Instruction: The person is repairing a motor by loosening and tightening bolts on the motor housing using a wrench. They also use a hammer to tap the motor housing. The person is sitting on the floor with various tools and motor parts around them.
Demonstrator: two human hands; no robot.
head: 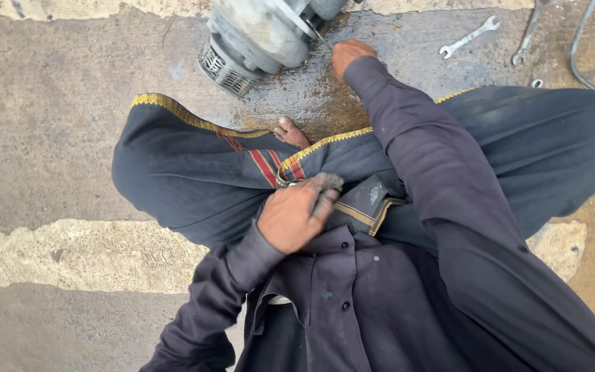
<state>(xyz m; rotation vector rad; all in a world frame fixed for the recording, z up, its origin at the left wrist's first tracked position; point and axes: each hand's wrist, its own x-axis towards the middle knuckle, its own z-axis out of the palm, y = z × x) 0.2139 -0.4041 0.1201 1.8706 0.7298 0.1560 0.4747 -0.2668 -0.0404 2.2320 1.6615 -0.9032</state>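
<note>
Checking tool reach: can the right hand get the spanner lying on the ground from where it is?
Probably yes. The right hand rests on the wet ground by the grey machine, and the spanner lies to its right on bare concrete with nothing between them.

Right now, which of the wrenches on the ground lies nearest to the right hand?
The silvery open-ended wrench, lying slantwise on the wet concrete, is nearest the right hand. The darker wrench lies farther right, near the top edge.
</note>
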